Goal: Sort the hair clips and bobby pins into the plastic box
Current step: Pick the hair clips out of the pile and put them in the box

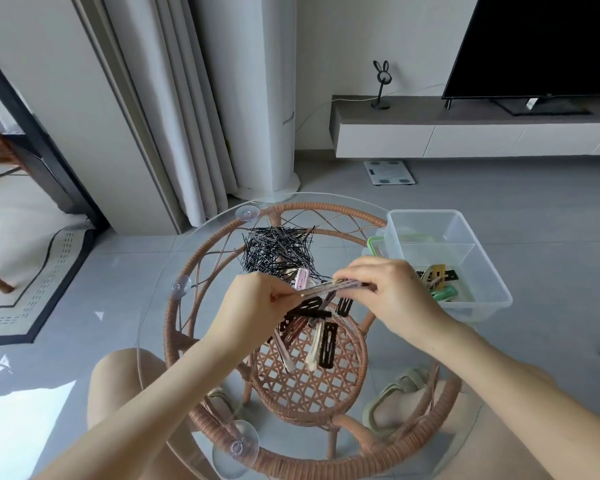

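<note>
My left hand (253,303) and my right hand (388,292) together hold a small bundle of long thin hair clips (333,287) level above the glass table. Under them lies a loose heap of hair clips (317,336), black, brown, cream and pink. Behind it a big pile of black bobby pins (276,249) is spread out. The clear plastic box (478,258) stands at the right with two compartments; the near one holds several clips (440,282), yellow, black and green, while the far one shows only its clear floor.
The round glass tabletop (160,306) rests on a rattan frame (174,327) with suction cups. A green-rimmed lid (373,245) lies left of the box. My knees and sandalled feet show beneath the glass. A curtain, a TV cabinet and a floor scale are beyond.
</note>
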A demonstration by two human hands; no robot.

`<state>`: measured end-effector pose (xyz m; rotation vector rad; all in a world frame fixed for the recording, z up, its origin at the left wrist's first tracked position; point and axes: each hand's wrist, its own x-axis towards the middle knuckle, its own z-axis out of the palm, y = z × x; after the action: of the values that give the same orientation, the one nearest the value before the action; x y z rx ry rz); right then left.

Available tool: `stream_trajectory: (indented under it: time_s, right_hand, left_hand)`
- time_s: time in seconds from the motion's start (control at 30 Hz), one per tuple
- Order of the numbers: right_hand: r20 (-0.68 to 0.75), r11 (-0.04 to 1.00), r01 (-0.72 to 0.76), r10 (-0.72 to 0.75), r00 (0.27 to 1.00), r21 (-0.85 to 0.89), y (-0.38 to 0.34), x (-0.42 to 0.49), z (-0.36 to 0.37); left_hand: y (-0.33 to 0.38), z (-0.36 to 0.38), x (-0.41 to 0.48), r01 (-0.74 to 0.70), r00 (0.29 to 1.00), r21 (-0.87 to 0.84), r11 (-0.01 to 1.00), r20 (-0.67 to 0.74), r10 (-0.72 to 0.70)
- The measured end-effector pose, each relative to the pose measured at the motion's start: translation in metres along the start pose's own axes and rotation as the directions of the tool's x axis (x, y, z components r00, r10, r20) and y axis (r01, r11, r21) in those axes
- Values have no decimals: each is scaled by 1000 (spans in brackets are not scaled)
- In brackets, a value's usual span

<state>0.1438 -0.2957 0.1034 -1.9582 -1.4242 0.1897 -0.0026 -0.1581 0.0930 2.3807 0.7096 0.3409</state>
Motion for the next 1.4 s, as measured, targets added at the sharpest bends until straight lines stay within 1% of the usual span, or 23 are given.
stream_trajectory:
  time_s: [0.1,0.2,0.3,0.37,0.43,0.5,0.53,0.63,0.7,0.73,0.77,0.8,0.83,0.87,0.9,0.93,0.97,1.0,1.03,1.1,1.2,1.27,1.4]
  right_hand:
    - [-83,1000,-14,14,996,0,5,2,-19]
    - [-171,999,-35,35,985,3,15,2,-46]
    - [-242,992,-124,125,962,19,37,-4,-78]
    - [-256,977,-211,211,943,28,55,-9,-92]
    - [-252,946,-325,317,914,13,77,-16,-100]
    - [-211,904,-428,413,886,-24,98,-22,-100]
    - [-175,886,-460,444,879,-62,106,-25,-97]
    - [-67,828,-518,516,854,-215,117,-30,-90]
    - [-54,782,-487,509,859,-389,113,-30,-88]
    - [-79,760,-444,465,882,-475,106,-29,-86]
    - [-120,763,-392,389,914,-514,95,-29,-82]
    - [-147,806,-331,297,943,-491,82,-30,-77]
    - [-135,871,-253,216,967,-420,69,-31,-69]
    - [-67,925,-169,156,985,-341,55,-34,-59]
    - [62,952,-94,117,991,-291,43,-38,-48]
    - [221,957,-33,101,970,-289,35,-42,-34]
    - [365,941,27,104,925,-337,32,-46,-20]
    - [463,914,91,112,879,-395,34,-47,-8]
    - [512,889,136,121,850,-437,39,-46,2]
    - [528,862,149,152,836,-484,48,-35,16]
    - [533,847,113,217,818,-520,58,-12,29]
    - [534,845,132,200,822,-519,58,-1,37]
    - [567,890,130,160,808,-436,55,7,46]
  left_hand:
    - [20,-1,17,-38,999,-20,999,-13,38]
    - [48,2,38,-107,994,-27,994,-35,106]
    - [79,17,63,-169,986,-55,984,-15,169]
    - [96,33,79,-193,980,-46,980,40,195]
    - [110,51,91,-206,968,-14,978,140,206]
    - [115,65,97,-208,952,39,977,237,193]
    - [114,69,98,-205,949,72,976,259,181]
    - [100,66,93,-188,953,131,973,262,149]
    - [83,54,84,-168,956,190,967,270,113]
    - [72,47,77,-148,960,228,962,266,84]
    - [60,40,70,-117,966,269,956,255,47]
    - [47,33,62,-82,970,310,947,244,4]
    - [33,25,52,-47,969,351,935,244,-43]
    - [20,20,42,-18,962,390,921,258,-91]
    - [8,17,31,-3,949,431,902,285,-132]
    - [-4,16,20,-3,932,474,881,320,-169]
    - [-14,18,8,-15,913,504,863,359,-194]
    - [-22,21,-2,-36,895,516,856,398,-202]
    - [-29,25,-10,-61,882,516,855,429,-196]
    - [-38,36,-20,-109,887,524,845,435,-155]
    - [-42,52,-21,-124,939,530,839,336,-74]
    - [-43,60,-18,-104,956,483,869,290,-47]
    - [-45,65,-9,-86,973,405,910,229,-9]
